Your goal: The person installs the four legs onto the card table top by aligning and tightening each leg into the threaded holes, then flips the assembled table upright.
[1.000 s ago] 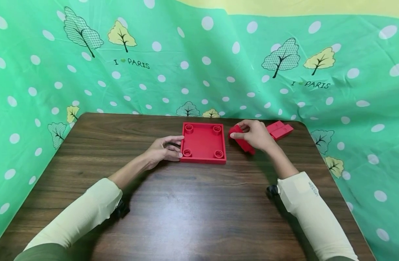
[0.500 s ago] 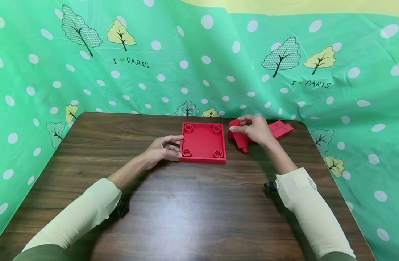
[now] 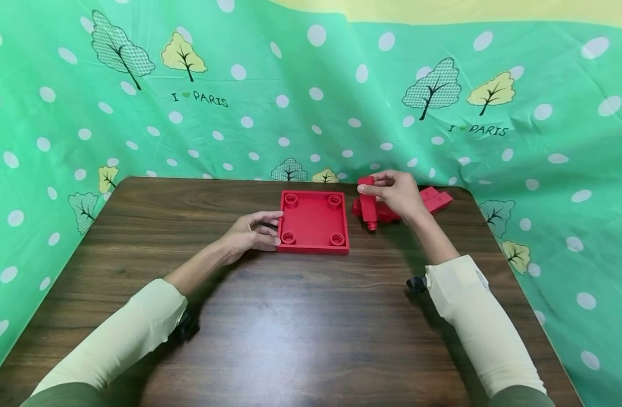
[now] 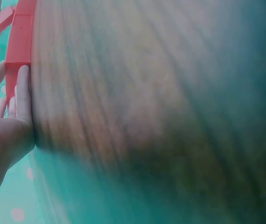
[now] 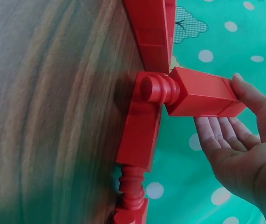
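A square red toy tabletop [image 3: 313,220] lies underside up, with a raised rim and a round threaded socket in each corner. My left hand [image 3: 251,233] touches its left edge with loosely extended fingers; in the left wrist view the fingers [image 4: 23,91] lie along its end. My right hand [image 3: 398,193] pinches a red toy table leg [image 3: 367,203] by its plain end between thumb and fingers. Its ridged, screw-like end [image 5: 160,89] points toward the near side, just right of the tabletop. Another red leg [image 5: 139,126] lies on the table below it.
More red legs [image 3: 436,199] lie behind and right of my right hand, near the far right part of the brown wooden table [image 3: 270,328]. A green dotted cloth [image 3: 311,124] hangs behind the table's far edge.
My right hand has lifted the leg and moved slightly back, turning it so the ridged end points toward the near side. The left hand and tabletop keep their place.
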The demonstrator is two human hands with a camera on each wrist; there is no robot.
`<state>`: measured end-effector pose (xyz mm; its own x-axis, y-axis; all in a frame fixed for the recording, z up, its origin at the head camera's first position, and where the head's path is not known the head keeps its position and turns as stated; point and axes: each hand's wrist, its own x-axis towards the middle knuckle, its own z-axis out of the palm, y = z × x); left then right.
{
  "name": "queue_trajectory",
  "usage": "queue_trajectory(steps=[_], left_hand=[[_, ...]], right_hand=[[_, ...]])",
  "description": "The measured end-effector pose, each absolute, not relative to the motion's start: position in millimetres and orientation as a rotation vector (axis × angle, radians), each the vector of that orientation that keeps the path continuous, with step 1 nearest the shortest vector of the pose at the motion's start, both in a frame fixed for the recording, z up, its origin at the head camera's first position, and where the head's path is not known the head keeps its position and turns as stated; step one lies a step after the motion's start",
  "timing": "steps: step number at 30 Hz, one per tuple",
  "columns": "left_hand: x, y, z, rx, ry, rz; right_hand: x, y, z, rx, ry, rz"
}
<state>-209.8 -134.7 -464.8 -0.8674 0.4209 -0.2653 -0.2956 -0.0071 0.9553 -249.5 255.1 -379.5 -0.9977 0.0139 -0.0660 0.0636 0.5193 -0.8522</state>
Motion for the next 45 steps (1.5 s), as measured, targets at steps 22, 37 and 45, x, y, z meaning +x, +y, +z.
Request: queue_trajectory(steps=[22, 37, 45], left_hand=[[-210, -131, -463, 0.151, 1.824, 1.909], [-210, -136, -469, 0.138, 1.815, 1.916], [-209, -135, -466, 0.150, 1.815, 1.919]], right_hand=[[-262, 233, -368, 0.051, 2.603, -1.773], [-269, 219, -363, 0.056, 2.486, -1.909], [-272, 208, -366, 0.039, 2.436, -1.971]])
